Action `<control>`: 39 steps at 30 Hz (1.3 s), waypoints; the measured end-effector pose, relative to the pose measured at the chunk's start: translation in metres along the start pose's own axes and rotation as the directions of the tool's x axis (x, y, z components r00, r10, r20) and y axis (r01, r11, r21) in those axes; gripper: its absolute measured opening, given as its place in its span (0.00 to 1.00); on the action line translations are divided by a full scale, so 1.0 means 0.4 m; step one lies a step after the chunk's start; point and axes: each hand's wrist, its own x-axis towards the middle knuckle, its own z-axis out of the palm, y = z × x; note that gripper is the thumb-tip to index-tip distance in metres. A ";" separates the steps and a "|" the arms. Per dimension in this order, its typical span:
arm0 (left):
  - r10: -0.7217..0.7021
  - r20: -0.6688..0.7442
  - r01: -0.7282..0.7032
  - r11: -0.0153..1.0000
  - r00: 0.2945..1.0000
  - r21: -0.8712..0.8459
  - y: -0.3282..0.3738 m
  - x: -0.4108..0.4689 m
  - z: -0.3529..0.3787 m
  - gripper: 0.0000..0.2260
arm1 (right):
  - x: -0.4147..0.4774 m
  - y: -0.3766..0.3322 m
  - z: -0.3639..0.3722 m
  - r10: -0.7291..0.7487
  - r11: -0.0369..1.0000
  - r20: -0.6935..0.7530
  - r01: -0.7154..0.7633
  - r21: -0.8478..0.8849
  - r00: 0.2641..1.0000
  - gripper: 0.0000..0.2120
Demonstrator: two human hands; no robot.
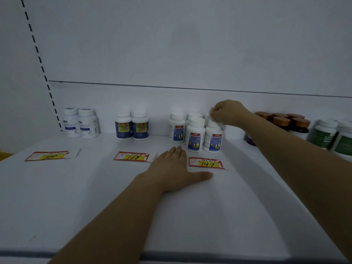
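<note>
Right hand [226,113] grips the cap of a white plastic bottle [208,116] at the back of a cluster of five blue-labelled bottles near the white shelf's [190,216] rear edge. Left hand [175,172] lies flat in front, fingers straight. Three red-and-yellow price tags [133,156] read 88, 168, 147. Two navy-labelled bottles [131,128] stand further left.

The left hand [175,171] and right hand [229,113] above the shelf [95,197] were bare, as were both forearms.

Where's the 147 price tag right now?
Head view, right of centre: the 147 tag lies on the shelf in front of the bottles, right of the left hand.
</note>
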 end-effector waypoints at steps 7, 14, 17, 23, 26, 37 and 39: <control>0.022 -0.098 -0.025 0.999 0.995 -0.031 0.003 -0.004 -0.003 0.50 | -0.073 0.042 -0.068 -0.047 0.998 -0.062 0.044 -0.051 0.997 0.14; 0.059 -0.243 -0.072 0.996 0.968 -0.047 0.107 -0.038 -0.057 0.49 | -0.127 0.127 -0.214 -0.097 0.994 -0.078 0.093 -0.050 0.992 0.13; 0.076 -0.274 -0.098 0.993 0.959 -0.070 0.202 -0.044 -0.080 0.48 | -0.131 0.166 -0.262 -0.131 0.990 -0.074 0.126 -0.069 0.989 0.13; 0.044 -0.225 -0.065 0.994 0.973 -0.085 0.410 0.014 -0.049 0.46 | -0.121 0.268 -0.295 -0.207 0.970 -0.016 0.203 -0.130 0.978 0.12; 0.009 -0.164 -0.023 0.996 0.986 -0.083 0.477 0.053 -0.012 0.46 | -0.120 0.316 -0.288 -0.216 0.960 0.037 0.219 -0.172 0.976 0.15; -0.065 -0.030 0.065 0.998 0.997 -0.004 0.510 0.159 0.073 0.44 | -0.131 0.394 -0.172 -0.233 0.917 0.045 0.235 -0.322 0.971 0.12; -0.071 -0.010 0.071 0.997 0.997 0.018 0.507 0.163 0.077 0.44 | -0.125 0.400 -0.152 -0.222 0.938 -0.005 0.212 -0.273 0.975 0.11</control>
